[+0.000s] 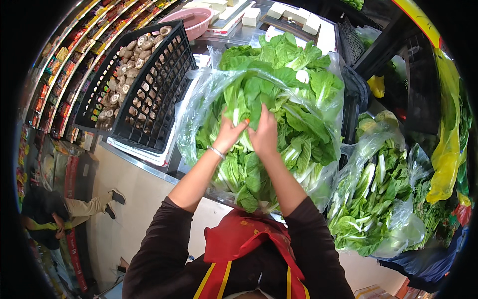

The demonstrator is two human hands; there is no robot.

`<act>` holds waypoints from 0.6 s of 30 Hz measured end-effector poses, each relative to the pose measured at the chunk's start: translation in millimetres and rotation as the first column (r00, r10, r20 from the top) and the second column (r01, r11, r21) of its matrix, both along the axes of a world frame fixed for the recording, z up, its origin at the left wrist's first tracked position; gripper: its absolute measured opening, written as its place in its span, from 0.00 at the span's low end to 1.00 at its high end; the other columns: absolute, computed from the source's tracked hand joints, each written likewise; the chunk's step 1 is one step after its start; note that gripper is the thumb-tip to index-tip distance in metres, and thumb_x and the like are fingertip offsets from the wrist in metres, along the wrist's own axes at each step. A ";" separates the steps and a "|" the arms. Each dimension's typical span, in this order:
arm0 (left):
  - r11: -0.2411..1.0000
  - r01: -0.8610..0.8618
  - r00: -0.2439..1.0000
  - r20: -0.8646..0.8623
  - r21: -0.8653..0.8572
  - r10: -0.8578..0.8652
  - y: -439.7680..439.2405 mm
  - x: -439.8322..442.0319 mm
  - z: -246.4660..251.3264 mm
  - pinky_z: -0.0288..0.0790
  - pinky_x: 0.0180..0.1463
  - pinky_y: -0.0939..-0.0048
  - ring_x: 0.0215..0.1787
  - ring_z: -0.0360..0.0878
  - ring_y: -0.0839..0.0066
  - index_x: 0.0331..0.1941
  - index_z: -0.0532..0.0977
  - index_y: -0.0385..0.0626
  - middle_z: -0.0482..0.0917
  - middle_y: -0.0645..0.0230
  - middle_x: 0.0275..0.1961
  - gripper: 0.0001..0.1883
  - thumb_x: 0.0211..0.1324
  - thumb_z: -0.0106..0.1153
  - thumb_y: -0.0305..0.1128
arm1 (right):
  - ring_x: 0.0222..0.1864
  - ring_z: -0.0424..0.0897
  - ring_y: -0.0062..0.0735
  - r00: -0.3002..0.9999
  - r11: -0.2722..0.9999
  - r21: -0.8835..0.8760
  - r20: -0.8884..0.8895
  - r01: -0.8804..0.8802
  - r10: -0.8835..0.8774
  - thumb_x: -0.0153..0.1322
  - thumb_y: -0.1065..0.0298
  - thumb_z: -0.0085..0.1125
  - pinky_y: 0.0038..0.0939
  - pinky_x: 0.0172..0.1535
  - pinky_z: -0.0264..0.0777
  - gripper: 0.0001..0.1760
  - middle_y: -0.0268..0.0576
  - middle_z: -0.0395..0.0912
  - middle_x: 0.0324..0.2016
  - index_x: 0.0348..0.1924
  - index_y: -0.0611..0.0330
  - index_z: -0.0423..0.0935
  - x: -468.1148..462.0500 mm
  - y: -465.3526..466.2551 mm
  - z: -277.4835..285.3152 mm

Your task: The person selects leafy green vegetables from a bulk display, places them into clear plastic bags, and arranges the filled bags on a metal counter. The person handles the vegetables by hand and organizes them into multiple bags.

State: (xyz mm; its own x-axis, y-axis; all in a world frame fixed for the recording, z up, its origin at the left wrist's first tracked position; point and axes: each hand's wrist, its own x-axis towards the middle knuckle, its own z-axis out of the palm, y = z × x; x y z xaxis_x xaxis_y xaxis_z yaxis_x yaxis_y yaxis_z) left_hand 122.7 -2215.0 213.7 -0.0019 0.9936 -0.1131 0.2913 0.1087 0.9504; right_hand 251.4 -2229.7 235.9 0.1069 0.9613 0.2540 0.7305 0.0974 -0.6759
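A large heap of leafy greens with pale stems (306,116) fills an open clear plastic bag (190,112) right in front of me. Near the middle of the heap, both my hands grip one bunch of greens (235,95). My left hand (228,132), with a bracelet at its wrist, has it from the left side. From the right, my right hand (263,130) holds the same bunch, its fingers among the leaves. The thumbs point toward each other on the near side. Leaves hide some of the fingertips.
To the left, a black plastic crate (149,101) of mushrooms tilts on a white tray (164,159). White tofu blocks (252,17) and a pink basin (194,22) stand behind. More bagged greens (369,194) lie at right. A person (48,216) is by the shelves at left.
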 end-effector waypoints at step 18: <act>0.855 0.333 0.584 -0.798 0.399 0.145 -28.2 -56.7 7.9 0.57 0.68 0.56 0.67 0.60 0.48 0.63 0.57 0.29 0.59 0.33 0.64 0.40 0.54 0.63 0.43 | 0.49 0.73 0.50 0.945 0.950 -0.167 -0.238 -0.265 0.222 0.62 0.69 0.67 0.40 0.52 0.70 0.39 0.58 0.65 0.54 0.63 0.62 0.58 17.5 -71.8 4.0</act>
State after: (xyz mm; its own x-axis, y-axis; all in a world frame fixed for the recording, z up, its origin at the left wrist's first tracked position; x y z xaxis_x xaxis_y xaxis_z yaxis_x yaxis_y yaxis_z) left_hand 66.0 -2243.2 221.6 0.2458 0.9052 0.3466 0.9098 -0.3388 0.2396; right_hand 268.9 -2301.5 240.0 -0.1059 0.9928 0.0567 0.5369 0.1051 -0.8371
